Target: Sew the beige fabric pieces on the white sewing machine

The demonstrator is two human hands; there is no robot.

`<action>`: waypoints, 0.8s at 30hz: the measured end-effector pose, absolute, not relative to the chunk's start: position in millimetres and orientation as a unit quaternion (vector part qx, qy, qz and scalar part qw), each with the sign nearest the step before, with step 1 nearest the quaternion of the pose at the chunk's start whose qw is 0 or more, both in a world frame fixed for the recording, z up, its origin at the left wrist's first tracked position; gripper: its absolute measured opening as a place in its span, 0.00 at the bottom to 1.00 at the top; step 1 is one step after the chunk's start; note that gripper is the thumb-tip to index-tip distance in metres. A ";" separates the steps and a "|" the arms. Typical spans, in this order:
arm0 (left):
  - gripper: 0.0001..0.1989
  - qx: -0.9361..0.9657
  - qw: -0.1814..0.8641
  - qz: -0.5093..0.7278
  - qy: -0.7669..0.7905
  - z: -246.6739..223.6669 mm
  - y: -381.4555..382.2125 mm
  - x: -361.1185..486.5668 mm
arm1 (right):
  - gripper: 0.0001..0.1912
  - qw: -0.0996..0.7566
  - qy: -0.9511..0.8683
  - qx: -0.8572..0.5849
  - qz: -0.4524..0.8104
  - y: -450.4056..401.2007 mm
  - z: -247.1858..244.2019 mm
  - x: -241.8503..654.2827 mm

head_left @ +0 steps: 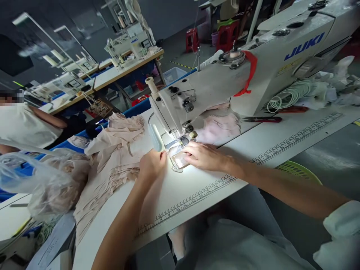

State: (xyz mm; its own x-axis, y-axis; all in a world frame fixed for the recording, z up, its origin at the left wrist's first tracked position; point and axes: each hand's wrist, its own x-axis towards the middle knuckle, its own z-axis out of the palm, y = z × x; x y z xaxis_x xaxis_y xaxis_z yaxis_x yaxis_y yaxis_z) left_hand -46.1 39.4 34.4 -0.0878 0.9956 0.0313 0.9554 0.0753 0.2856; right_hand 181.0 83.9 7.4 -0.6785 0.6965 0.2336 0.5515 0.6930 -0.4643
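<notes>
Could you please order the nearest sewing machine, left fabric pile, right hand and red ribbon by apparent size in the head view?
Largest to smallest:
nearest sewing machine
left fabric pile
right hand
red ribbon

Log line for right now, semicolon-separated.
left hand: at sewing machine, hold unclear; right hand: by presser foot, hold unclear; pale fabric stack: beside left hand

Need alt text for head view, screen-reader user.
A person's left hand and right hand are near the lit needle area of a JUKI sewing machine. Pale pink fabric lies piled at left; other sewing machines stand behind.
</notes>
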 end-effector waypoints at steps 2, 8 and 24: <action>0.14 0.643 0.207 0.194 0.712 42.3 32.2 -53.5 | 0.08 0.171 -0.892 -0.380 0.176 74.4 11.9 172.6; 0.18 0.584 0.363 0.325 0.650 60.3 -12.2 -52.0 | 0.17 0.176 -0.863 -0.432 0.194 68.1 13.6 133.9; 0.12 0.601 0.172 0.185 0.758 47.2 -66.3 -103.6 | 0.06 0.222 -0.852 -0.342 0.327 73.8 18.6 146.3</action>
